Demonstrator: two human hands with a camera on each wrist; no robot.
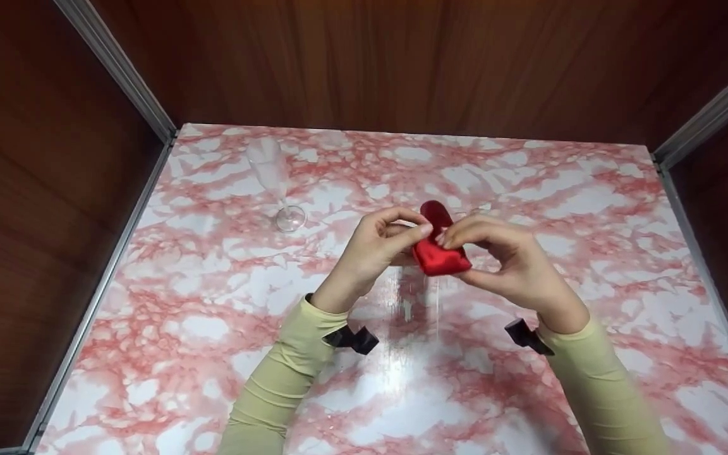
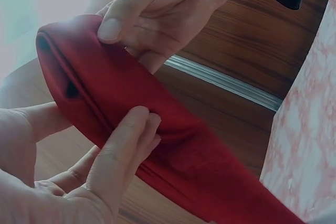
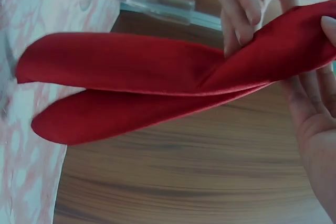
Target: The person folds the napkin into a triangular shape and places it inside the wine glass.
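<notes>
A folded piece of shiny red satin cloth [image 1: 443, 260], like a napkin, is held up over the table in front of me. My left hand [image 1: 370, 245] pinches it on one side between thumb and fingers. From the other side, my right hand [image 1: 508, 258] grips the cloth, its thumb below and fingertips on top. In the left wrist view the near end of the cloth [image 2: 142, 95] shows an open, layered fold. The right wrist view has the far part of the cloth [image 3: 121, 62] spreading into two rounded flaps, one above the other.
A clear champagne flute [image 1: 269, 169] is at the back left of the pink-and-white marbled table [image 1: 206, 328]. Dark wood panels [image 1: 389, 69] with metal edging enclose the table at the back and sides. Black devices [image 1: 364, 341] are strapped at both wrists.
</notes>
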